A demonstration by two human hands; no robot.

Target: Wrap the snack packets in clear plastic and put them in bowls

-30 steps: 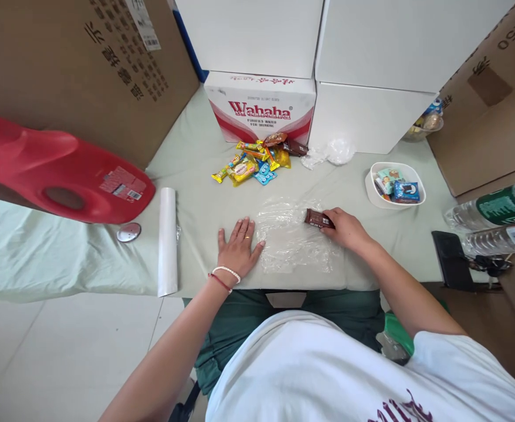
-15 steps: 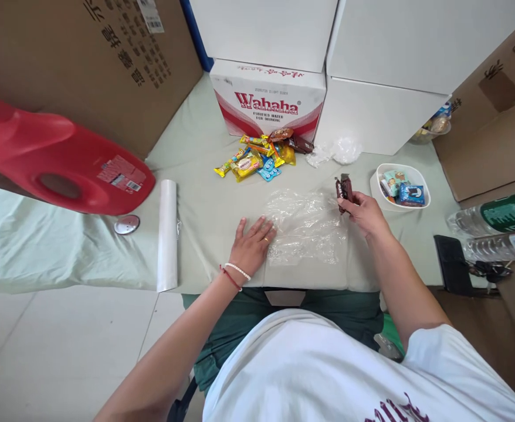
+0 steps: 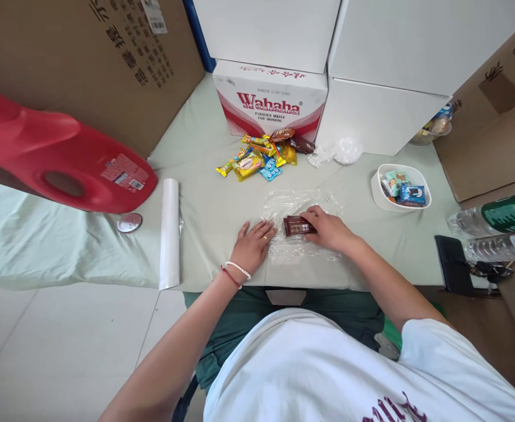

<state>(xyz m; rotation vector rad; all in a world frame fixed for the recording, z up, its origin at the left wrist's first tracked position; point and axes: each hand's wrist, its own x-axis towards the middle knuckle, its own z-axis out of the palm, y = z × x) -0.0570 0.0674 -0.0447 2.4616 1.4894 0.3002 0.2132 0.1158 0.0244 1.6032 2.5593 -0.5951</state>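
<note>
A sheet of clear plastic wrap (image 3: 304, 252) lies crinkled on the table in front of me. My right hand (image 3: 330, 230) grips brown-wrapped snack bars (image 3: 298, 226) over the middle of the sheet, its fingers around their right end; how many bars there are I cannot tell. On the sheet's left edge my left hand (image 3: 254, 246) rests flat with fingers spread. Behind the sheet sits a pile of wrapped snacks (image 3: 249, 164), mostly yellow, with blue and brown ones. To the right stands a white plastic container (image 3: 377, 190) with small packets in it.
A white roll (image 3: 170, 234) and a round lid-like disc (image 3: 129, 223) lie at left, near a red jug (image 3: 90, 170). A Wahaha carton (image 3: 270, 102) stands behind the snacks, beside a crumpled clear bag (image 3: 348, 151). Plastic bottles (image 3: 504, 214) and a black phone-like object (image 3: 453, 264) are at right.
My right hand has moved left with the brown bars, from beside the container to over the plastic wrap. The bars now lie sideways rather than upright. My left hand has stayed put.
</note>
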